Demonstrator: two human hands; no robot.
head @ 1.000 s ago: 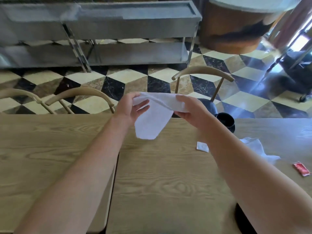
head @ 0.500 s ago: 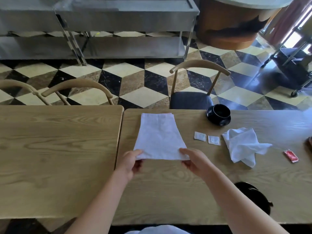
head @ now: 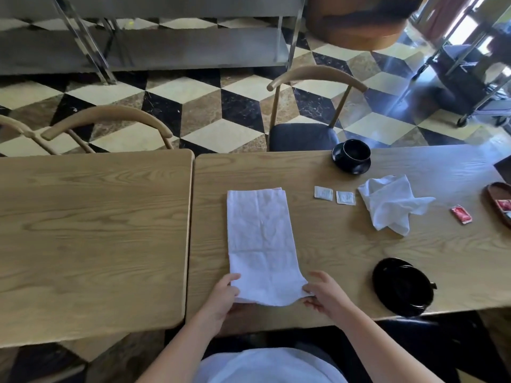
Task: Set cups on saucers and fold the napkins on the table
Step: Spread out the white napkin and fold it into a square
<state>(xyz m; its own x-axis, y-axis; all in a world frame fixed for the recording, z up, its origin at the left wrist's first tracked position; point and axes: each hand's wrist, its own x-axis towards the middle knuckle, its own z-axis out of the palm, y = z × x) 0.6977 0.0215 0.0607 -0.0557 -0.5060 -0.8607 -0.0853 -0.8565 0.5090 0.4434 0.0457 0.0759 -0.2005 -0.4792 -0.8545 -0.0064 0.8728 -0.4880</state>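
Observation:
A white napkin (head: pixel 261 241), folded into a long strip, lies flat on the right wooden table (head: pixel 318 258). My left hand (head: pixel 222 298) pinches its near left corner and my right hand (head: pixel 325 294) pinches its near right corner. A second white napkin (head: pixel 391 207) lies crumpled farther right. At the far edge a black cup (head: pixel 355 153) sits on a black saucer (head: pixel 359 169). Another black saucer (head: pixel 402 287) lies near the front edge on the right; I cannot tell whether anything rests on it.
Two white sachets (head: pixel 334 195) lie between the napkins. A red packet (head: pixel 461 214) and a wooden tray (head: pixel 497 205) are at the right edge. A second table (head: pixel 91 230) adjoins on the left. Chairs (head: pixel 312 111) stand across; a metal shelf (head: pixel 143 37) stands behind.
The napkin went from being held up in the air to lying flat on the table. Both hands drew it toward me and now hold its near corners.

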